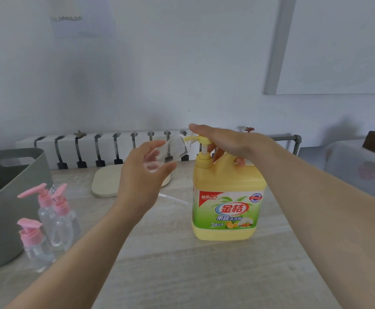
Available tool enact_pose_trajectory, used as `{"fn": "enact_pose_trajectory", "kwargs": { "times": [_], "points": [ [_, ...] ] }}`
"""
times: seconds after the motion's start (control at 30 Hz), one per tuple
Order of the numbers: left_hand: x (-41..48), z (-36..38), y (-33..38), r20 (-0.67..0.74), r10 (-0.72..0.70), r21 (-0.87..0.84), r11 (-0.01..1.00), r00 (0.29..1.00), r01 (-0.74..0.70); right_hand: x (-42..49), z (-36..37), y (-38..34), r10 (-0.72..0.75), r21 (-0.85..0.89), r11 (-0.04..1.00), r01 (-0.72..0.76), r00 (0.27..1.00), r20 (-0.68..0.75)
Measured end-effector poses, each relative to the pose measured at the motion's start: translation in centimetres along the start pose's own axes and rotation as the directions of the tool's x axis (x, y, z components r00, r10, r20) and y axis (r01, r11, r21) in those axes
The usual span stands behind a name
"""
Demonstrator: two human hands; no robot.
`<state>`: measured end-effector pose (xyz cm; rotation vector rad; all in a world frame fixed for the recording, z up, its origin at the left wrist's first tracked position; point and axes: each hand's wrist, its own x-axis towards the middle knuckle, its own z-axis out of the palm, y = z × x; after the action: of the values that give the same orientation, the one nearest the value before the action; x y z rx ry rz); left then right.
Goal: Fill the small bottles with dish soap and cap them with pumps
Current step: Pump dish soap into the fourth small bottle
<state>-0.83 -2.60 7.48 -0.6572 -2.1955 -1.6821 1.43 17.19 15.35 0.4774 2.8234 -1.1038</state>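
Here, small bottle tilted, mouth at spout

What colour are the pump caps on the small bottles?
Pink pump caps, clearest in the head view.

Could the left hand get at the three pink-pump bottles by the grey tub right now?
Probably not yet: the left hand grips the clear bottle at the jug's spout. The path to the pink-pump bottles looks open otherwise.
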Motion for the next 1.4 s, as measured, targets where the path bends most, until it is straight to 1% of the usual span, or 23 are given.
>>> {"fn": "enact_pose_trajectory", "kwargs": {
  "times": [0.17, 0.3, 0.43, 0.53, 0.63, 0.73, 0.8, 0.93, 1.1, 1.23, 1.4],
  "points": [
    [0.0, 0.3, -0.3, -0.027, -0.031, -0.051, 0.998, 0.999, 0.030, 0.0, -0.2, -0.1, 0.011, -0.028, 1.000, -0.011, 1.000, -0.005],
    [-0.3, 0.5, -0.6, -0.003, -0.096, -0.152, 0.984, 0.995, 0.094, 0.1, -0.1, -0.1, 0.014, -0.030, 0.999, -0.015, 1.000, -0.019],
    [-0.5, 0.2, -0.6, 0.053, -0.143, -0.277, 0.949, 0.988, 0.152, 0.2, -0.1, -0.1, 0.006, -0.017, 1.000, -0.007, 1.000, -0.018],
    [-0.6, 0.2, -0.7, 0.037, -0.181, -0.379, 0.908, 0.983, 0.181, 0.1, 0.0, 0.0, 0.020, -0.006, 1.000, -0.020, 1.000, -0.018],
    [-0.5, -0.1, -0.9, 0.020, -0.195, -0.408, 0.894, 0.981, 0.186, 0.2, 0.0, 0.1, 0.024, 0.001, 1.000, -0.024, 0.999, -0.029],
    [-0.4, -0.4, -0.8, 0.021, -0.181, -0.389, 0.905, 0.983, 0.175, 0.3, 0.1, 0.1, 0.008, 0.009, 1.000, -0.008, 0.999, -0.037],
    [-0.4, -0.5, -0.7, -0.001, -0.144, -0.356, 0.925, 0.990, 0.135, 0.4, 0.1, 0.1, -0.002, 0.009, 1.000, 0.002, 0.999, -0.043],
    [-0.3, -0.7, -0.5, -0.032, -0.064, -0.234, 0.971, 0.997, 0.055, 0.3, 0.3, 0.1, -0.009, 0.000, 1.000, 0.009, 0.998, -0.056],
    [-0.2, -0.8, -0.4, -0.015, -0.013, -0.120, 0.993, 1.000, 0.011, 0.1, 0.3, 0.2, -0.029, 0.005, 1.000, 0.029, 0.999, -0.044],
    [-0.2, -0.4, -0.5, -0.038, 0.005, -0.081, 0.997, 0.999, -0.008, -0.3, 0.2, 0.0, 0.010, 0.015, 1.000, -0.010, 1.000, -0.025],
    [-0.2, 0.1, -0.5, -0.082, 0.052, 0.023, 0.998, 0.995, -0.050, -0.4, 0.0, -0.1, 0.034, -0.012, 0.999, -0.034, 0.999, -0.025]
  ]
}}
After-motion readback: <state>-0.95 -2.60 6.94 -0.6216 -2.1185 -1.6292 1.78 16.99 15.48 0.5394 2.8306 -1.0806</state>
